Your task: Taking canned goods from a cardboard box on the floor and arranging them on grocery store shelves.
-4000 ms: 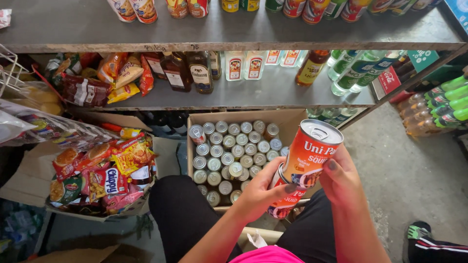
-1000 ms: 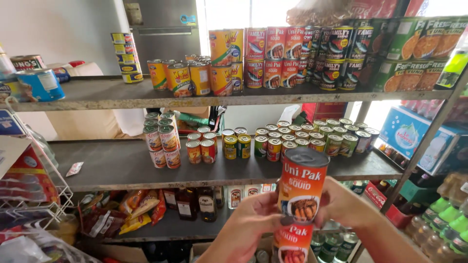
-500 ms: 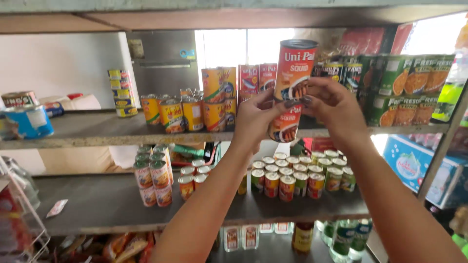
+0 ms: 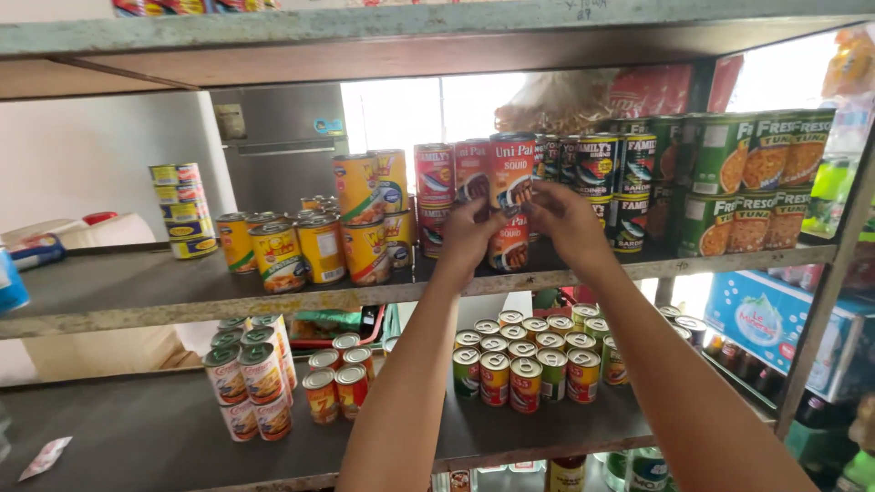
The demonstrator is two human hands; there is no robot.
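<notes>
I see a red can point(image 4: 513, 173) with white lettering at my fingers point(image 4: 547, 196), yellow cans point(image 4: 365, 223) to their left, green cans point(image 4: 747, 182) to their right.

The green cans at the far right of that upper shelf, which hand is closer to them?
Right. The right hand grips the red cans, nearer the green cans; the left hand sits farther left.

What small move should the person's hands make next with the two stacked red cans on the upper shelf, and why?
Probably slide the two red cans back into line, then let go. The left hand and right hand grip the stack, which stands on the shelf before the red row.
</notes>
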